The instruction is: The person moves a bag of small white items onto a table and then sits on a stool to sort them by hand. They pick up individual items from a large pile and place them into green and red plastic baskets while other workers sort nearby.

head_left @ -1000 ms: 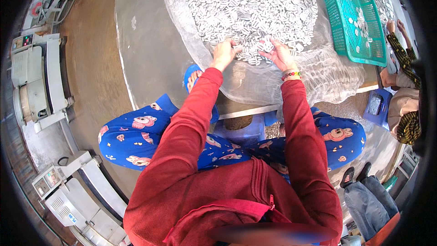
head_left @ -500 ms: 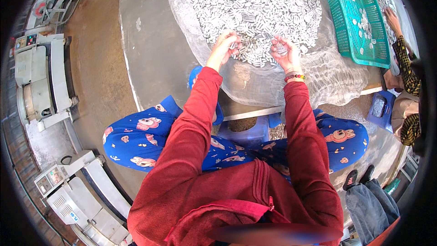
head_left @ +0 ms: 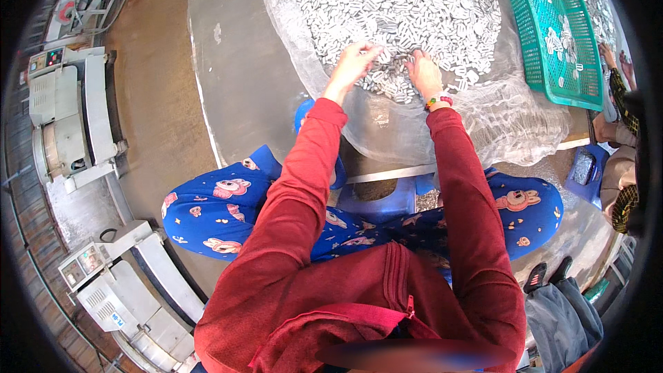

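A broad heap of small silver slotted metal pieces (head_left: 400,10), flat and buckle-like, lies on a translucent mesh sheet (head_left: 511,114) over the grey table. At the near edge of the heap my left hand (head_left: 354,65) is closed, its thumb and fingertips pinched together; what they hold is too small to make out. To its right, my right hand (head_left: 426,74) is turned palm down, with curled fingers on the pieces. Its palm and whatever is under the fingers are hidden. A darker patch of loose pieces (head_left: 391,81) lies between and below the hands.
A green plastic basket (head_left: 528,48) with some pieces inside stands right of the heap. Beyond it a co-worker's hand (head_left: 608,55) reaches toward another heap. Blue stools (head_left: 380,200) stand by the table's near edge. Grey-white machines (head_left: 69,107) line the left.
My right hand has turned from palm up, showing silver pieces, to palm down on the heap. My left hand has risen slightly away from the near edge. The view has shifted a little.
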The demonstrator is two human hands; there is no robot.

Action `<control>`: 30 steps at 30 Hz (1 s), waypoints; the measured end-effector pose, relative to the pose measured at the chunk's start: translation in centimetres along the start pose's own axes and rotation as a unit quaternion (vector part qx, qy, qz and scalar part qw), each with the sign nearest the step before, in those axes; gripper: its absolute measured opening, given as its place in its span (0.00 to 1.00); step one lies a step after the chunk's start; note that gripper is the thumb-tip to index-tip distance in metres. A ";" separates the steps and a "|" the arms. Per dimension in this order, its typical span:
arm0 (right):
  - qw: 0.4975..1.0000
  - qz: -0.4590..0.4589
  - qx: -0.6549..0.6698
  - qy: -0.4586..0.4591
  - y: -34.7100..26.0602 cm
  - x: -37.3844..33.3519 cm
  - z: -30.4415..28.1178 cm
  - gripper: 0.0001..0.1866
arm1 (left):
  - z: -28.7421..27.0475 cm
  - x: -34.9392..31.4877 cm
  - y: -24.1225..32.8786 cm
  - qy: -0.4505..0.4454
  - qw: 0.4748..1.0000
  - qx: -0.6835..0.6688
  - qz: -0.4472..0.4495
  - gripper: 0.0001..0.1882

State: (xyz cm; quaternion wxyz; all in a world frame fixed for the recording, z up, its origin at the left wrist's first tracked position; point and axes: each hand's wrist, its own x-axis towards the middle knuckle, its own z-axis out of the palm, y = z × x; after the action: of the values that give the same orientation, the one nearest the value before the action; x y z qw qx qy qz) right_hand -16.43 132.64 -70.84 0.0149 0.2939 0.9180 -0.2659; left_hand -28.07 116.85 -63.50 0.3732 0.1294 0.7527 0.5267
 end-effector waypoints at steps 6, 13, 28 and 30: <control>0.941 0.030 0.332 -0.064 -0.4 -0.7 -1.7 0.18 | -3.1 -1.6 0.1 -0.127 0.870 -0.476 0.003 0.08; 0.637 0.148 0.749 -0.108 1.4 -3.7 -6.4 0.14 | -0.1 -1.2 -2.8 -0.032 0.992 0.114 -0.036 0.13; 0.994 0.058 0.093 -0.018 1.9 -2.1 -0.6 0.14 | -2.0 -1.5 0.2 -0.134 0.898 -0.419 0.020 0.07; 0.925 0.077 0.363 -0.081 1.6 -1.7 -1.8 0.06 | -1.8 -1.4 0.7 -0.112 0.927 -0.357 0.017 0.05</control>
State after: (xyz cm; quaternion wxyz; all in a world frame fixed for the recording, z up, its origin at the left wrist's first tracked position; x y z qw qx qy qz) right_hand -13.87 133.73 -69.76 0.0022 0.3260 0.7292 -0.6017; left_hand -28.56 115.06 -61.97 0.4678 0.0582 0.4655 0.7491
